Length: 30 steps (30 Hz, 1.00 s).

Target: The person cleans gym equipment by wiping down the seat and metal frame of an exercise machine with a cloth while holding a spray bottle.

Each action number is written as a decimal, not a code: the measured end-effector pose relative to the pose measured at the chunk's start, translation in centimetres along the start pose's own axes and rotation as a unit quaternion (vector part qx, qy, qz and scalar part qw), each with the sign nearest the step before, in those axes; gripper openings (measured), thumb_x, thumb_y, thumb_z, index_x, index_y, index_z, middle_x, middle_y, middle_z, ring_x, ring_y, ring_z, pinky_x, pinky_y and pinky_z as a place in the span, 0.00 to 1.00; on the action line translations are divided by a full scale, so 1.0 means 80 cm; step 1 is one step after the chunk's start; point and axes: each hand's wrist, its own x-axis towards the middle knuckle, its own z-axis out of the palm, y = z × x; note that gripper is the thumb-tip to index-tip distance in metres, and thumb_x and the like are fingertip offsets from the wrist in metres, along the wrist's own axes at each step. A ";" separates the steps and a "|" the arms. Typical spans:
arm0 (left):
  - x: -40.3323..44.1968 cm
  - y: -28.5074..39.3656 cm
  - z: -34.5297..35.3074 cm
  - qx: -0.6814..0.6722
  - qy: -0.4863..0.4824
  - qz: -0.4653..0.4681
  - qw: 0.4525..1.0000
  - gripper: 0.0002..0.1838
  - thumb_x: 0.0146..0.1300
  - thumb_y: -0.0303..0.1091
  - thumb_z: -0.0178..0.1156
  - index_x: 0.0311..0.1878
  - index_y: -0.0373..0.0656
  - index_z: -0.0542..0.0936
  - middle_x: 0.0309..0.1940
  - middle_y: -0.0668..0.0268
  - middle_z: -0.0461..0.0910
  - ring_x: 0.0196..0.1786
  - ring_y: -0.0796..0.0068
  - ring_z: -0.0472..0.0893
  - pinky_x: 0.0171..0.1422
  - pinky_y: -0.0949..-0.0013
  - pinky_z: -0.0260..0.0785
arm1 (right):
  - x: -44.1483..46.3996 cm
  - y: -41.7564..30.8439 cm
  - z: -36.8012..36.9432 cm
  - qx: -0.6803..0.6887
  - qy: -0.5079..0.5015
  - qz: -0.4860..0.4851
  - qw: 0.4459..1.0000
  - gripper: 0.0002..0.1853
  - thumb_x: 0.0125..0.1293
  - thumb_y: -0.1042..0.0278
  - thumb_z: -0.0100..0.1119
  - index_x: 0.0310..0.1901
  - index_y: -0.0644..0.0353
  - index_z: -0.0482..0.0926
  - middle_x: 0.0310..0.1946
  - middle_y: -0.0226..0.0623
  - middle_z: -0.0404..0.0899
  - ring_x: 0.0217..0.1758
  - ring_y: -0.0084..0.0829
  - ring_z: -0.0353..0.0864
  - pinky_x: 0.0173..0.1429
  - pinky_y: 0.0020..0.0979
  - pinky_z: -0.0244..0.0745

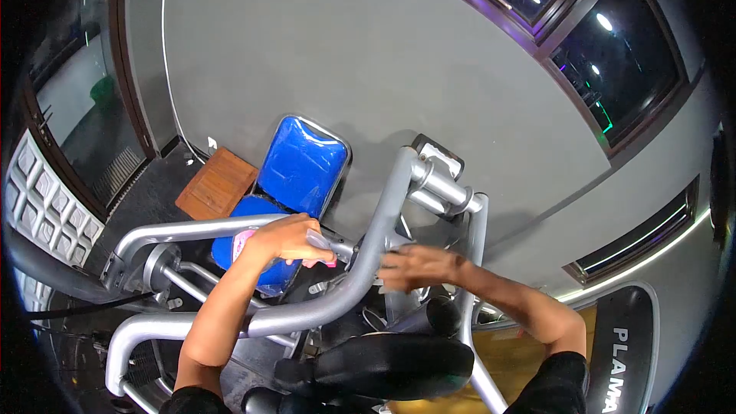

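My left hand (290,240) is closed, fingers curled down, at a silver tube frame of an exercise machine (376,230). A thin, crumpled whitish piece (317,241) with pink at its lower edge shows at its fingers; I cannot make out whether it is cloth or wrapping. My right hand (418,267) is beside the upright silver tube, smeared by motion, fingers bent toward the tube. Whether it touches the tube or holds anything is unclear. A black padded seat (395,366) lies below both hands.
Behind my left hand stands a blue padded chair (303,162), with a pink and white item (242,242) on its seat. Next to it is a brown wooden board (217,184). A grey wall rises behind. A lettered black panel (625,345) stands at right, a glass door (84,107) at left.
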 end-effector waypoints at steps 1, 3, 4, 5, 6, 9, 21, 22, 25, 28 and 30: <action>0.001 -0.001 0.001 -0.002 0.000 -0.001 1.000 0.23 0.55 0.58 0.65 0.25 0.45 0.89 0.16 0.70 0.81 0.15 0.72 0.77 0.22 0.68 0.70 | 0.019 -0.005 -0.026 -0.106 -0.030 -0.081 0.991 0.11 0.63 0.54 0.58 0.25 0.44 0.71 0.36 0.25 0.67 0.42 0.22 0.71 0.36 0.22 0.74; 0.003 -0.005 0.002 -0.006 0.000 -0.007 1.000 0.28 0.50 0.61 0.69 0.16 0.43 0.84 0.16 0.68 0.81 0.16 0.71 0.79 0.24 0.68 0.72 | 0.034 -0.013 -0.042 -0.124 -0.044 -0.116 0.985 0.11 0.63 0.56 0.57 0.25 0.44 0.69 0.36 0.24 0.67 0.42 0.22 0.71 0.36 0.23 0.75; 0.006 -0.008 0.001 -0.009 0.000 -0.008 1.000 0.28 0.50 0.61 0.69 0.16 0.43 0.84 0.16 0.68 0.81 0.16 0.71 0.79 0.24 0.68 0.72 | 0.037 -0.014 -0.043 -0.143 -0.057 -0.153 0.976 0.11 0.63 0.57 0.57 0.25 0.44 0.68 0.35 0.24 0.67 0.41 0.21 0.71 0.36 0.24 0.75; 0.007 -0.011 0.001 0.016 -0.001 -0.008 1.000 0.25 0.53 0.60 0.66 0.21 0.46 0.87 0.15 0.69 0.80 0.16 0.71 0.78 0.24 0.67 0.72 | 0.039 -0.018 -0.039 -0.122 -0.027 -0.160 0.979 0.11 0.63 0.57 0.57 0.25 0.45 0.68 0.35 0.24 0.67 0.42 0.22 0.72 0.36 0.26 0.76; 0.007 -0.012 0.000 0.041 -0.002 -0.007 0.999 0.23 0.56 0.59 0.64 0.26 0.48 0.90 0.14 0.70 0.80 0.15 0.72 0.78 0.23 0.67 0.72 | 0.046 -0.023 -0.041 -0.121 -0.028 -0.162 0.979 0.11 0.63 0.57 0.57 0.25 0.45 0.68 0.35 0.24 0.67 0.42 0.22 0.72 0.36 0.26 0.76; 0.007 -0.012 -0.002 0.033 0.006 -0.020 0.999 0.23 0.56 0.57 0.63 0.23 0.46 0.88 0.14 0.69 0.79 0.16 0.70 0.79 0.24 0.66 0.73 | 0.071 -0.038 -0.039 -0.030 0.072 -0.198 0.977 0.09 0.61 0.59 0.57 0.27 0.49 0.71 0.35 0.25 0.69 0.43 0.23 0.74 0.34 0.28 0.76; 0.007 -0.011 -0.002 -0.048 -0.007 0.070 0.996 0.22 0.58 0.53 0.63 0.28 0.40 0.88 0.19 0.64 0.82 0.14 0.70 0.75 0.22 0.67 0.69 | 0.105 -0.076 -0.065 -0.021 0.058 -0.030 0.998 0.04 0.58 0.60 0.58 0.34 0.45 0.78 0.40 0.19 0.76 0.51 0.23 0.79 0.40 0.23 0.77; 0.005 -0.013 -0.003 -0.041 -0.007 0.068 0.997 0.22 0.58 0.53 0.63 0.28 0.40 0.88 0.19 0.64 0.82 0.14 0.70 0.75 0.22 0.67 0.69 | 0.105 -0.077 -0.067 -0.038 0.117 0.024 0.992 0.05 0.58 0.61 0.58 0.36 0.43 0.79 0.43 0.17 0.78 0.54 0.22 0.79 0.44 0.22 0.77; 0.004 -0.028 -0.004 -0.111 0.019 0.096 0.989 0.20 0.60 0.50 0.63 0.37 0.41 0.90 0.19 0.64 0.82 0.15 0.73 0.76 0.20 0.69 0.68 | 0.071 -0.054 -0.046 0.066 -0.055 0.108 0.991 0.14 0.56 0.62 0.63 0.46 0.38 0.82 0.50 0.19 0.80 0.62 0.25 0.77 0.55 0.29 0.78; -0.020 -0.019 -0.003 -0.129 0.021 0.076 0.989 0.21 0.60 0.52 0.63 0.38 0.41 0.90 0.20 0.64 0.82 0.15 0.72 0.76 0.20 0.69 0.68 | 0.053 -0.033 -0.052 0.092 -0.005 0.172 0.981 0.17 0.53 0.65 0.67 0.47 0.46 0.82 0.49 0.27 0.80 0.59 0.34 0.79 0.55 0.38 0.80; -0.034 -0.031 -0.005 -0.125 0.028 0.061 0.990 0.22 0.60 0.53 0.64 0.36 0.41 0.90 0.20 0.64 0.82 0.16 0.73 0.77 0.20 0.69 0.69 | 0.062 -0.023 -0.074 0.114 0.021 0.206 0.972 0.18 0.49 0.68 0.69 0.45 0.53 0.82 0.45 0.32 0.80 0.55 0.40 0.81 0.52 0.42 0.82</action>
